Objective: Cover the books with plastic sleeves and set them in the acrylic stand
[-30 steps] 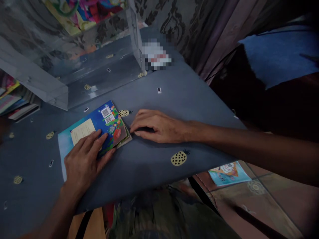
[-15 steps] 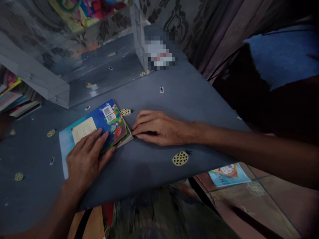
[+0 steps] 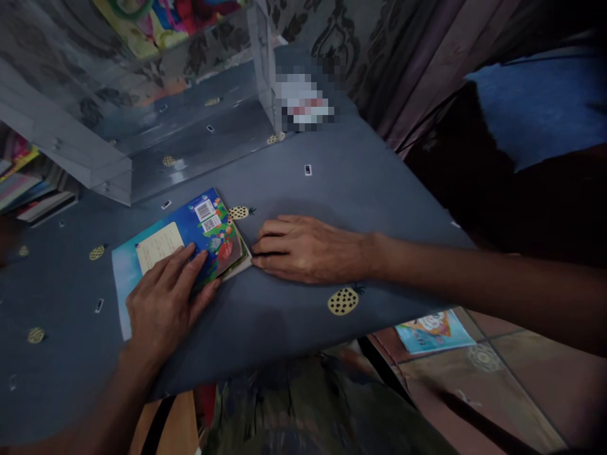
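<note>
A blue children's book [image 3: 208, 201] lies closed on the cloth-covered table, its back cover up with a barcode and a cream label. My left hand [image 3: 164, 297] rests flat on the cover, fingers stretched out and the thumb along the near edge. At the book's right-hand corner, my right hand [image 3: 303, 249] has its fingers bent and held together, the tips on the page edges. Its thumb is mostly hidden, so how much of the corner it pinches does not show.
A clear acrylic stand [image 3: 111, 180] occupies the back of the table. Stacked books [image 3: 47, 196] sit at the left, and a blurred-out pale item [image 3: 306, 104] at the back right. Below the table's edge, a light blue booklet [image 3: 436, 335] lies on the tiled floor.
My right hand has turned slightly and lowered at the book's corner, its fingers drawn closer together. My left hand and the book have stayed in place.
</note>
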`<state>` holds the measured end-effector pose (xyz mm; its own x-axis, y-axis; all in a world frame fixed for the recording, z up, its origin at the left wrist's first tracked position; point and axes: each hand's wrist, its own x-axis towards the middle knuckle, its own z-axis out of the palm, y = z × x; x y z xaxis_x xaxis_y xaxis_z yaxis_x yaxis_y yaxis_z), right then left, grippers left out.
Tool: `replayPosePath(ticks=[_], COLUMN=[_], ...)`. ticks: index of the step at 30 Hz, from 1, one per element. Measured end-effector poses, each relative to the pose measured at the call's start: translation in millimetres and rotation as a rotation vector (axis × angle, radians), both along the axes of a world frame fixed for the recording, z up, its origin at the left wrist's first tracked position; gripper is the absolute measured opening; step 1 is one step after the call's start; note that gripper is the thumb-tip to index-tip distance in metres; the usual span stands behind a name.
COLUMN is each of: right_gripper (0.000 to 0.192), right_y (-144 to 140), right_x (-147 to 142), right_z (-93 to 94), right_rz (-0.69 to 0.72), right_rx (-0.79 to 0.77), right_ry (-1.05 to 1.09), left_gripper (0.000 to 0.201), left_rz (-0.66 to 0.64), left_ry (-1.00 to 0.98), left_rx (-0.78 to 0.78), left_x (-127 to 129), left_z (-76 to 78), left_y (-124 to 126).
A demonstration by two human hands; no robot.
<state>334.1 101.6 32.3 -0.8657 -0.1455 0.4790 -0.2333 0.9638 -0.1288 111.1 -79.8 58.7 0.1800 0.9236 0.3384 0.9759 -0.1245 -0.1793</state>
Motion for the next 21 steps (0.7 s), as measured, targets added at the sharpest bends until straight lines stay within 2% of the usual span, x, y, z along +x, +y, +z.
replayPosePath(ticks=[14,21], right_gripper=[0.029,0.027], right_y=[0.3,1.0], right_x=[1.2,2.4], right_z=[2.7,4.6], right_rz=[0.016,0.067], right_rx=[0.019,-0.143], right_ry=[-0.034,-0.059], left_gripper=[0.037,0.039], left_rz=[0.008,0.01], left_ry=[-0.031,-0.038], left_rx=[-0.02,-0.016], left_x=[-0.4,0.1], left_z=[0.7,0.7], left_y=[0.1,0.3])
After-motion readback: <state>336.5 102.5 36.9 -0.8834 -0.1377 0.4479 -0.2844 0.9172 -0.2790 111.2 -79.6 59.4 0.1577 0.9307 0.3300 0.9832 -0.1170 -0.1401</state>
